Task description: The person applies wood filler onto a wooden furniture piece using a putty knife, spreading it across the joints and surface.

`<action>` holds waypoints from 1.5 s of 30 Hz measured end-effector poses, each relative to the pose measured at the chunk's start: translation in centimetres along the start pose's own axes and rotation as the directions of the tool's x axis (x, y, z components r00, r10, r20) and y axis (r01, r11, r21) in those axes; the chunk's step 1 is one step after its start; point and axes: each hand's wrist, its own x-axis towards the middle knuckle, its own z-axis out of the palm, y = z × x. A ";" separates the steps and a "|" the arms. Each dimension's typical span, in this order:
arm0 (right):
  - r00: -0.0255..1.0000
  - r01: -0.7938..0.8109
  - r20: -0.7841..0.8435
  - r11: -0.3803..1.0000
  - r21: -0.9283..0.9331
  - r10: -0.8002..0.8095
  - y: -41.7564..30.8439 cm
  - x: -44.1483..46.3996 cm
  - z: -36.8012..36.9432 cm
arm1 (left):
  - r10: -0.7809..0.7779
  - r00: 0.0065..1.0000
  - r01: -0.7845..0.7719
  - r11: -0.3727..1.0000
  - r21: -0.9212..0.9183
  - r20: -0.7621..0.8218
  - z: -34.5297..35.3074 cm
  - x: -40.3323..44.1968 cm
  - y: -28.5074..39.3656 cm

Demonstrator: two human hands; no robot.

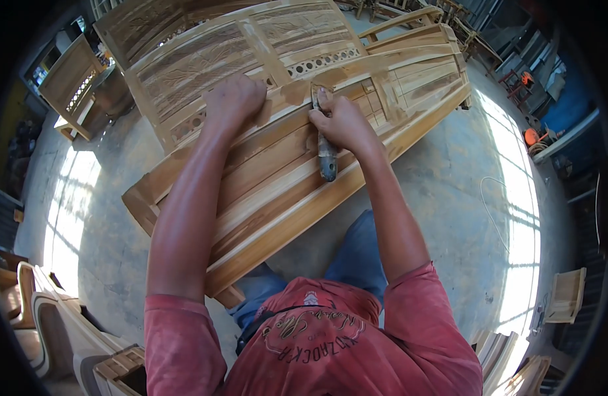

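scraper (326, 153), one only, gripped in the right hand (343, 124), over the far rail (396, 61) of a wooden seat (271, 198). long axis running almost straight toward the body, butt of the handle pointing back at the shirt, blade (315, 96) end pointing away at the carved panels, with a slight lean to the left. set crosswise to the seat, itself slanting from near left to far right. thumb pressed along the tool; too little of the blade in sight, so cannot tell whether touching the wood. one brown patch (294, 92) just left of the blade.

left hand (238, 100) near the same rail, left of the scraper, back upward, fingers curled; fingertips hidden, so cannot tell whether closed on anything.

beyond the rail, two carved panels (191, 69) side by side, each with a strip of round holes along the lower edge. two bare forearms (185, 211), one red shirt (416, 336), one pair of blue jeans (353, 247). below, a grey floor (436, 191) with sunlight on both sides. far right, two orange things (531, 136), too small to name, and one wooden box (565, 297).
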 end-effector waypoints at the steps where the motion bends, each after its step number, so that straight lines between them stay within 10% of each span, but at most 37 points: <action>1: 1.000 0.002 -0.012 1.000 0.004 -0.002 0.1 -0.4 -0.6 | 0.009 1.000 -0.009 1.000 0.006 -0.007 -0.2 -0.2 0.1; 6: 0.989 0.026 0.144 0.998 -0.053 -0.018 1.8 -2.9 -4.7 | -0.085 0.996 0.082 0.986 -0.143 -0.017 -1.1 -0.7 0.7; 16: 0.912 0.265 -0.352 0.958 0.110 -0.212 8.7 -1.7 -2.8 | -0.203 0.979 0.199 0.973 -0.117 -0.022 -0.9 -0.1 0.7; 32: 0.990 0.127 -0.065 0.989 0.081 -0.122 6.6 -3.2 -5.2 | -0.219 0.976 0.214 0.969 -0.122 -0.024 -1.0 0.1 0.8; 36: 0.961 0.043 -0.191 0.570 0.820 0.202 14.3 -9.2 -5.9 | -0.232 0.973 0.228 0.965 -0.127 -0.015 -0.6 -0.1 0.8; 42: 0.714 0.187 0.055 -0.266 0.946 0.698 32.3 -19.9 -2.7 | -0.238 0.971 0.233 0.966 -0.115 -0.031 0.0 0.6 0.6; 45: 0.736 0.131 -0.038 -0.087 0.988 0.675 33.7 -21.2 -0.5 | -0.258 0.966 0.252 0.959 -0.131 -0.028 -0.2 0.4 0.5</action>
